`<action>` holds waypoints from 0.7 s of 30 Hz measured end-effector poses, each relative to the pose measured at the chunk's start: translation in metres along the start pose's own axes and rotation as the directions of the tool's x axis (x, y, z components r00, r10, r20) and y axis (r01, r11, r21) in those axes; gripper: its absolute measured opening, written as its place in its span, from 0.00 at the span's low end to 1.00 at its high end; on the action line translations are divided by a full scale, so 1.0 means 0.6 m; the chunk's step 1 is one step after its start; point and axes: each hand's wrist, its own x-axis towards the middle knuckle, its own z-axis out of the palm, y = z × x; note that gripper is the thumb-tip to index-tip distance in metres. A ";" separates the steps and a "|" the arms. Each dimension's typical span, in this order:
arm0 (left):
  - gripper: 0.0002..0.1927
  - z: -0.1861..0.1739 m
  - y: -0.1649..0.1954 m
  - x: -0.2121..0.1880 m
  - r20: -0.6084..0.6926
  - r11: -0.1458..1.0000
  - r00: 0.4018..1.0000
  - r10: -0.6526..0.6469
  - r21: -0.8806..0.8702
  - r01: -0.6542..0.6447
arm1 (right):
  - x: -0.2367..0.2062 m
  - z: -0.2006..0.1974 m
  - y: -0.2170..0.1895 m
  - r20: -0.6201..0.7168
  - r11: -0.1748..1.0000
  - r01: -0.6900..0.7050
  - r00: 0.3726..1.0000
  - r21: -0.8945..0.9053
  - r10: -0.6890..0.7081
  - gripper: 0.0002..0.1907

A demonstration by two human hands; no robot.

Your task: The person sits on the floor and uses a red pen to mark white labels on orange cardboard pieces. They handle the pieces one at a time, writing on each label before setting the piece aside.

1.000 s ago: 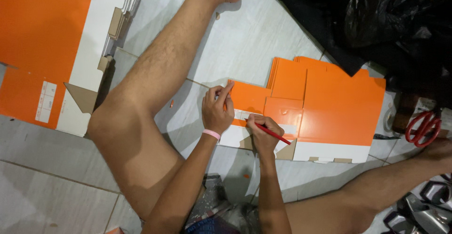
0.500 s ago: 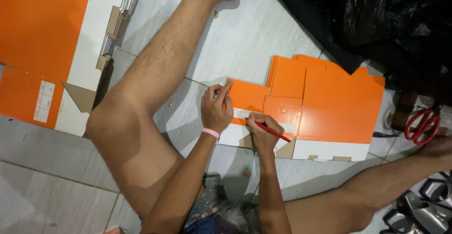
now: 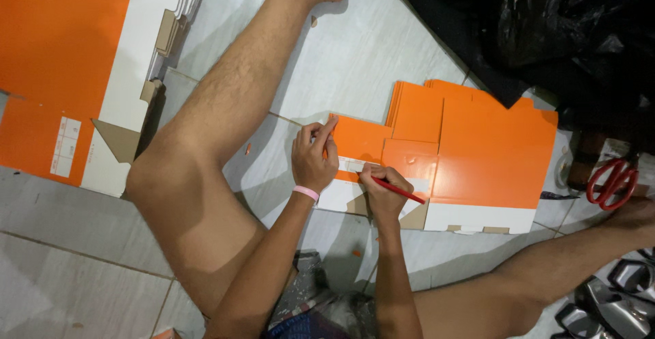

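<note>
**A:** Where is the pencil, and how is it held?

**B:** The right hand (image 3: 382, 187) is clenched around a red pencil (image 3: 401, 191). The shaft sticks out to the right of the fist, over the flattened orange carton (image 3: 491, 154). The tip end is buried under the fingers, so I cannot tell exactly where it meets the card.

**A:** And the other hand?

**B:** The left hand (image 3: 312, 158), with a pink wristband (image 3: 306, 192), presses down on the carton's left flap, fingers curled against the flap's edge. It holds the card flat rather than gripping anything loose.

**A:** Where does the carton lie?

**B:** On the pale tiled floor (image 3: 355, 45), between the person's two bare legs. Its white strip runs along the near edge; the orange part reaches away to the far right, up against a black plastic bag (image 3: 546, 25).

**A:** What room is there around it?

**B:** Bare tile lies open on the far side, between the left leg and the bag. To the right, red scissors (image 3: 614, 183) rest near the carton's right edge. Far left, well apart, lies a stack of larger orange-and-white cartons (image 3: 75, 59), cut off by the frame.

**A:** Anything unclear?

**B:** The dark objects at the near right corner are too cropped to name.
</note>
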 end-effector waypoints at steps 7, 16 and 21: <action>0.24 -0.001 -0.001 -0.003 0.008 1.000 1.000 0.006 0.005 -0.006 | -0.002 -0.003 -0.007 -0.010 1.000 0.027 1.000 0.006 -0.027 0.10; 0.23 0.000 -0.003 -0.003 0.036 1.000 0.999 -0.017 0.014 0.016 | -0.003 -0.004 -0.005 -0.015 0.999 0.032 0.999 -0.017 -0.032 0.11; 0.22 -0.002 0.001 -0.006 0.001 1.000 1.000 0.010 0.017 -0.010 | -0.005 -0.009 -0.003 -0.003 0.993 -0.095 0.995 0.069 0.096 0.11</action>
